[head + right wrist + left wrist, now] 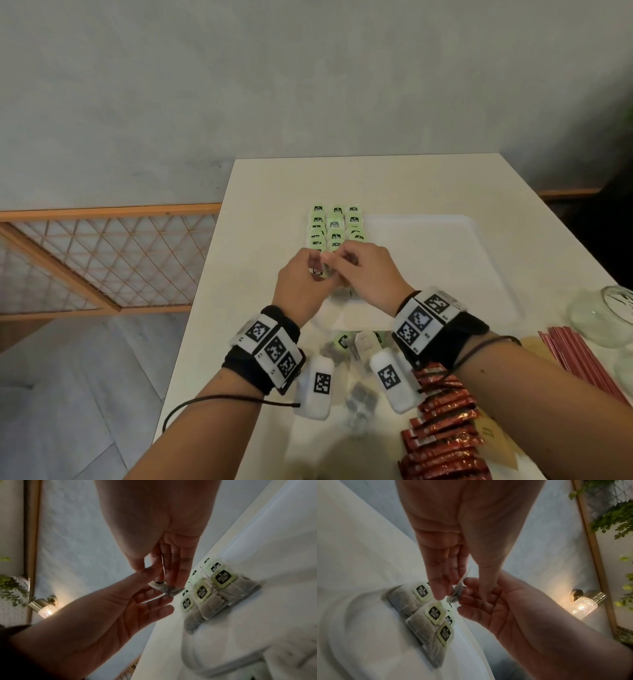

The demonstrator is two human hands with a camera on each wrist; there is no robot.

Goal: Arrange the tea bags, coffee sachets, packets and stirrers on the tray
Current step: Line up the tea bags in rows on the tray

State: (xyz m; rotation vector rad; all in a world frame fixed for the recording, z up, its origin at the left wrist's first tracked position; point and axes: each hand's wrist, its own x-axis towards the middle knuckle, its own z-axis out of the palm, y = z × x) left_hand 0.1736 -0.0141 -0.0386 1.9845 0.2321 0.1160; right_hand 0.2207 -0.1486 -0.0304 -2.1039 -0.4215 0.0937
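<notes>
Both hands meet above the left part of the white tray [438,260]. My left hand [320,265] and my right hand [342,263] pinch one grey tea bag [456,593] between their fingertips, just above the tray. In the right wrist view the same tea bag [167,589] hangs crumpled under my right fingers, with my left thumb and forefinger on it. Three columns of tea bags with green tags [335,226] lie overlapped on the tray beyond the hands; the rows of tea bags [423,615] [205,595] sit close beside the held one.
Red coffee sachets [445,428] are piled at the table's near right. Red stirrers [579,359] lie beside a glass jar [606,315] at the right edge. Loose tea bags [346,342] and dark packets [359,397] lie between my wrists. A wooden lattice rail [102,260] stands left.
</notes>
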